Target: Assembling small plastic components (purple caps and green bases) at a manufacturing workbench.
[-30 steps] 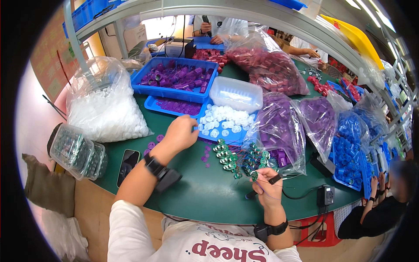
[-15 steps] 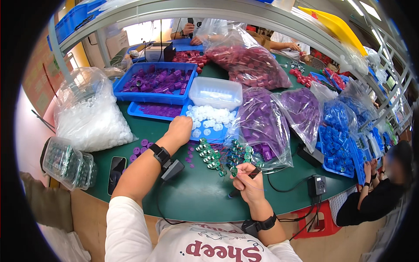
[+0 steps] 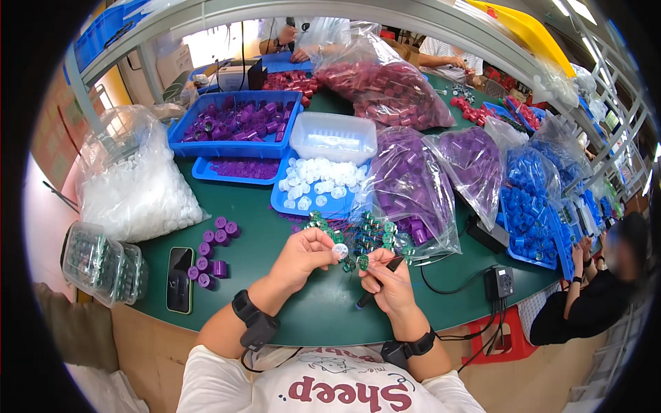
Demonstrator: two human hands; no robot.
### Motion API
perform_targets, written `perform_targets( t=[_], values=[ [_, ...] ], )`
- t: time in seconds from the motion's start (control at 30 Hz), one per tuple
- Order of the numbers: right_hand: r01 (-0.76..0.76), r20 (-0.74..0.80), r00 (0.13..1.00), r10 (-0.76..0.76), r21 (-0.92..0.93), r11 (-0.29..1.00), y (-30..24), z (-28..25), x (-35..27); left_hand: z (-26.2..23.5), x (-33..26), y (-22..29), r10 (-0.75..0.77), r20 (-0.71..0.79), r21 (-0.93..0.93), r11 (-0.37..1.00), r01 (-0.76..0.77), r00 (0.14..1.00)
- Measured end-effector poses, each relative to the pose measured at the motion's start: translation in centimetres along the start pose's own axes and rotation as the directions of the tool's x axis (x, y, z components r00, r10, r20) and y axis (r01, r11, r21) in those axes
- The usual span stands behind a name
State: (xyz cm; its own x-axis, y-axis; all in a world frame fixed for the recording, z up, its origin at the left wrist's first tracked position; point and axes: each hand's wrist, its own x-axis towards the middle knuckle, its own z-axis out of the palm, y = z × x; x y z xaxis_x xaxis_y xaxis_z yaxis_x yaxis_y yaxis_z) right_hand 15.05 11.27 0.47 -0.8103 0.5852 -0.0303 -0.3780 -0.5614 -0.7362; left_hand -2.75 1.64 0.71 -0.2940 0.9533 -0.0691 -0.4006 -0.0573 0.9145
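Between thumb and fingers of my left hand (image 3: 301,260) is a small clear-white plastic disc (image 3: 339,251). Close beside it, my right hand (image 3: 390,281) pinches a small green circuit board (image 3: 363,262) with thin wires trailing from it. A dark pen-like tool (image 3: 365,300) also lies through the right hand, its handle sticking out above and below the fingers. Just beyond both hands sits a pile of green circuit boards (image 3: 372,233) with thin wires. Farther back, a blue tray (image 3: 281,199) bears many of the same clear-white discs (image 3: 321,200).
On the left are purple caps (image 3: 204,250), a phone (image 3: 180,279), clear boxes (image 3: 103,265) and a bag of white parts (image 3: 141,196). A blue tray of purple parts (image 3: 241,120) stands behind. Bags of purple caps (image 3: 410,172) and a black power unit (image 3: 499,283) are to the right.
My left hand has come back from the disc tray toward my right hand, now with a clear-white disc in its fingers. The right hand keeps the circuit board and tool.
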Motion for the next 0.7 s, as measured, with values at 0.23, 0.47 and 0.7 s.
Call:
perform_targets(
  t=[0.23,0.47,0.7],
  values=[
    [0.047,-0.143,0.987,-0.077,-0.207,0.977,0.9,0.7,0.3,1.8,-0.7,-1.5,0.061,-0.089,-0.047,0.997,-0.065,0.994],
    [0.041,-0.212,0.971,-0.112,-0.314,0.949,1.5,1.1,0.4,2.2,-1.2,-2.3,0.16,-0.108,0.045,0.987,-0.156,0.981],
    [0.117,-0.238,0.935,-0.261,-0.489,0.864,2.1,1.5,0.5,3.1,-1.9,-1.9,0.198,-0.136,0.121,0.976,-0.182,0.971]
  ],
)
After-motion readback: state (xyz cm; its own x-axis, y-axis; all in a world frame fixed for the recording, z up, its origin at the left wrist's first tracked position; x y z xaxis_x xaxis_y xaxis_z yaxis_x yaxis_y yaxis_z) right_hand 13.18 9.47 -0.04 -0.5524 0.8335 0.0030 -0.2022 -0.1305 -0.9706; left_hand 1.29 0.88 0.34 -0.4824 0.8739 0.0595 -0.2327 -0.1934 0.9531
